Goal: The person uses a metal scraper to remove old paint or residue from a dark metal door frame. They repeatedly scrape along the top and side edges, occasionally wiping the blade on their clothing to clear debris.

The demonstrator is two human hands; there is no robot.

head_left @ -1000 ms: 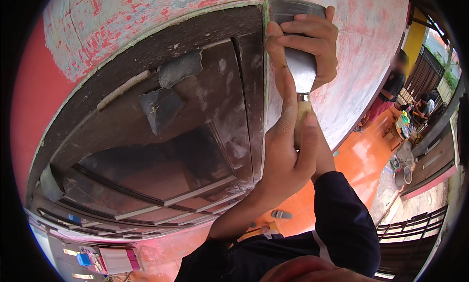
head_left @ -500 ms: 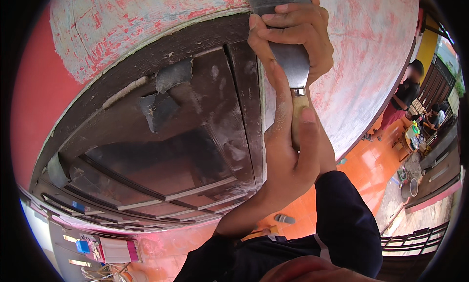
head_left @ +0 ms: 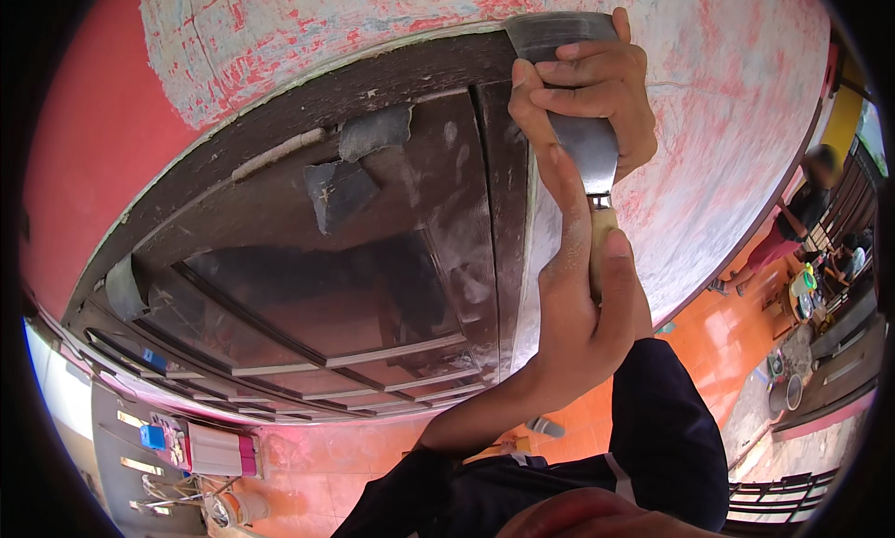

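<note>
Both my hands are closed on a putty knife [head_left: 589,154] with a wide grey metal blade and a pale wooden handle. My left hand [head_left: 580,319] grips the handle, its thumb lying along it. Higher up, my right hand [head_left: 626,109] wraps its fingers across the blade from the right. The blade's broad edge points up, over the wall [head_left: 727,100] beside the top corner of a dark brown wooden frame [head_left: 419,67]; whether the edge touches the wall I cannot tell. White and worn red patches cover the wall.
Torn grey sheets [head_left: 376,132] lie against the brown panel, near a thin pale rod [head_left: 278,154]. Glass panes [head_left: 317,296] sit below. To the right, a person [head_left: 806,207] stands on the orange tiled floor [head_left: 704,351], near a bucket [head_left: 786,393]. A blue box [head_left: 153,436] is at lower left.
The putty knife and both hands have slid down the wall toward the brown frame's corner. My view has also shifted slightly, and both grips stay the same.
</note>
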